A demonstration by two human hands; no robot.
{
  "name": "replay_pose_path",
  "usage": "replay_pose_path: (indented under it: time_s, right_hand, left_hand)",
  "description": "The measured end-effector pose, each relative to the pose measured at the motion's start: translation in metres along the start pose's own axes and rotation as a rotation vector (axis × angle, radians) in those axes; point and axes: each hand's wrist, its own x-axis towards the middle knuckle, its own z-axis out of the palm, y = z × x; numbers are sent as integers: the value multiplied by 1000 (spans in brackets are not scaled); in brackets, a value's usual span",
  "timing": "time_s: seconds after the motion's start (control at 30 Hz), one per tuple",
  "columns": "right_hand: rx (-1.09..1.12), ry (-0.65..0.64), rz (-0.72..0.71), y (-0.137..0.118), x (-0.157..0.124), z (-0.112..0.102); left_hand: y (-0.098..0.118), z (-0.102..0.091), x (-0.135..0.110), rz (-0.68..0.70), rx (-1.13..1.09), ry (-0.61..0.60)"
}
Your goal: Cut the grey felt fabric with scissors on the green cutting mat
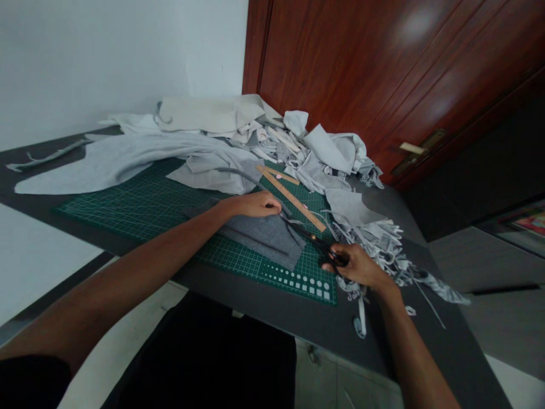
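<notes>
My right hand is closed around the handles of black scissors, whose blades point left toward my other hand. My left hand is closed in a pinch on the upper edge of a dark grey piece of fabric. A narrow grey fabric strip runs up and left from that pinch. The blades lie by the fabric's right edge, close to my left fingers; whether they are apart is too small to tell. Under the fabric lies a green cutting mat.
A wooden ruler lies on the mat behind the scissors. Light grey cloth and a cream fabric roll lie at the back left. Fabric scraps are heaped on the right side. A brown door stands behind the table.
</notes>
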Motion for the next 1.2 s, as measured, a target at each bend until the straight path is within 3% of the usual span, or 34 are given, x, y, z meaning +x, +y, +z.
replay_pose_path:
  time_s: [1.2]
  right_hand:
    - [-11, 2, 11, -4, 0, -3]
  left_hand:
    - [-1, -2, 0, 23, -22, -2]
